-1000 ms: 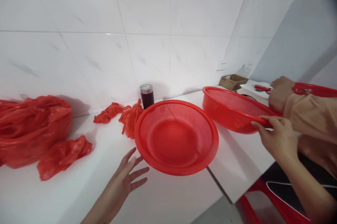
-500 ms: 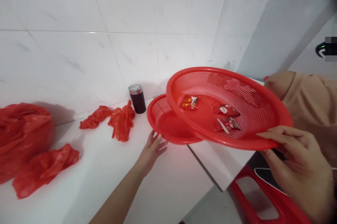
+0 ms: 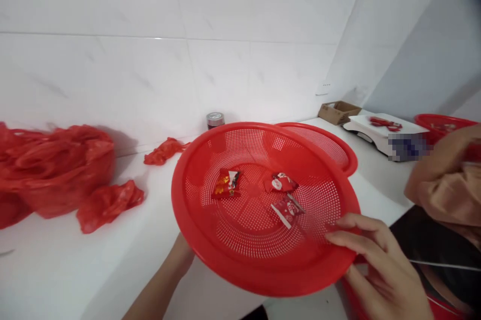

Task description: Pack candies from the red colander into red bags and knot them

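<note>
My right hand (image 3: pixel 379 260) grips the right rim of a round red plastic colander (image 3: pixel 259 280), fingers inside the edge and thumb beneath it. The colander is tilted towards me above the white table. Three small wrapped packets lie on its bottom: a red and yellow one (image 3: pixel 226 183) at left, a red one (image 3: pixel 281 182) and a dark red and white one (image 3: pixel 288 211) at right. Only the wrist end of my left hand (image 3: pixel 185 257) shows below the colander's left side; its fingers are hidden behind it. A second red colander (image 3: pixel 338 147) is partly covered behind.
Red plastic bags (image 3: pixel 75 170) lie at left along the tiled wall. A dark tumbler (image 3: pixel 215 119) with a metal rim peeks out behind the colander. At right are a cardboard box (image 3: pixel 339 111), a white scale (image 3: pixel 370 132) with red packets, another red basket (image 3: pixel 443 122) and a person's brown sleeve (image 3: pixel 443 185).
The held colander has moved left and nearer to me, and now covers my left hand's fingers. The second colander appears farther right behind it. My view has turned right, showing the scale and box.
</note>
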`<state>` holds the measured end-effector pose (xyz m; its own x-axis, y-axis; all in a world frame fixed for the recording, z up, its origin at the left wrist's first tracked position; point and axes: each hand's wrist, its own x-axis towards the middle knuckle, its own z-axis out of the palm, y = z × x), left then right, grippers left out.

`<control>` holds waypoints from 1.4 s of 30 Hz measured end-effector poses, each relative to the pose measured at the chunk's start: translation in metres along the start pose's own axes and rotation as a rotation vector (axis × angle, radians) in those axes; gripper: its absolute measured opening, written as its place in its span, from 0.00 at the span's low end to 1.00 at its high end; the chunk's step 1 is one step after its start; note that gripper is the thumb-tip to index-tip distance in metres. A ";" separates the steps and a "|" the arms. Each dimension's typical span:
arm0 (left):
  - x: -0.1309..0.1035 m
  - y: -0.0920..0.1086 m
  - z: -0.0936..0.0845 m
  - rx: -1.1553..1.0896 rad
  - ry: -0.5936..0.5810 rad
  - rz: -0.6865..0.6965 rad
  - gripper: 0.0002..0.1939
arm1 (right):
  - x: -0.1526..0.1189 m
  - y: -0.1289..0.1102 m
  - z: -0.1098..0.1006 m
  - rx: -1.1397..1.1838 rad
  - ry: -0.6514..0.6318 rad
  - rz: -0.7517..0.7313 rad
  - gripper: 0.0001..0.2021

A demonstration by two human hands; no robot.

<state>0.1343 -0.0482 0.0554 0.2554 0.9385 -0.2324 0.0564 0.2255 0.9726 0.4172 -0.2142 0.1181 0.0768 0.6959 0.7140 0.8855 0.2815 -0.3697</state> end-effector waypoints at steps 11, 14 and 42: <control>-0.049 -0.043 -0.092 -0.244 0.272 -0.120 0.20 | -0.020 0.012 0.051 -0.052 -0.080 0.137 0.10; -0.054 -0.048 -0.096 -0.205 0.254 -0.095 0.19 | -0.018 0.023 0.062 -0.137 -0.076 0.216 0.11; -0.097 -0.026 -0.119 0.017 0.114 0.020 0.11 | 0.007 -0.141 0.229 0.761 -0.647 0.458 0.18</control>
<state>-0.0071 -0.1136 0.0515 0.1456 0.9665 -0.2112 0.0690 0.2031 0.9767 0.1880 -0.0974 0.0388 -0.1261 0.9907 0.0507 0.3031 0.0872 -0.9489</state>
